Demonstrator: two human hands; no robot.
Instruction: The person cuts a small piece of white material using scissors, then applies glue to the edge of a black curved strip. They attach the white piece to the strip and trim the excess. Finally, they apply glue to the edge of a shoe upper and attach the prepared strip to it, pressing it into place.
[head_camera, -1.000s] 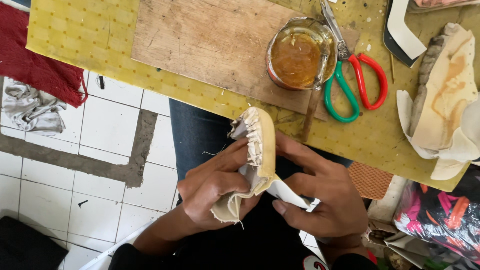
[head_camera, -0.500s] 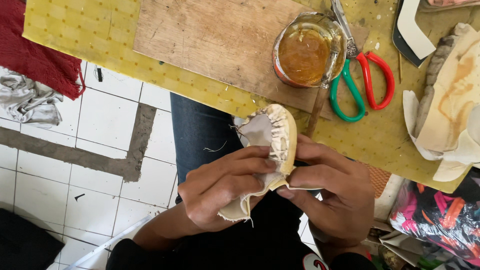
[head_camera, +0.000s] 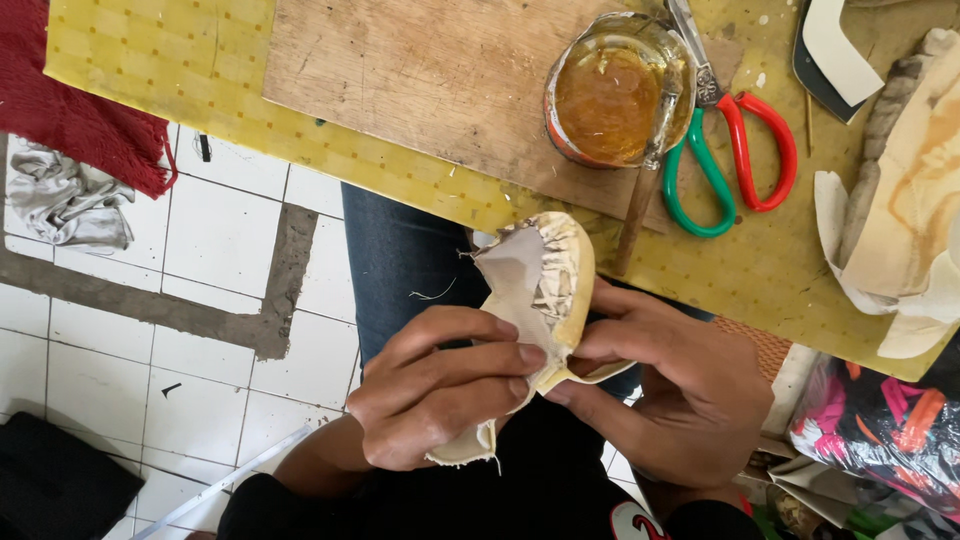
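Basically, both hands gripped the shoe upper (head_camera: 540, 290). Left hand (head_camera: 440, 395) pinched its lower half, right hand (head_camera: 680, 390) alongside. Toe pointed toward the table (head_camera: 150, 60).

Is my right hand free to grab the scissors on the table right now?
Probably not yet: the right hand and left hand both grip the shoe piece. The scissors lie uncovered.

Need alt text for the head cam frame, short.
Both hands, left hand and right hand, hold a cream shoe upper with pleated edges over the person's lap. Beyond it, a yellow table carries a wooden board, a jar of amber glue and red-and-green scissors.
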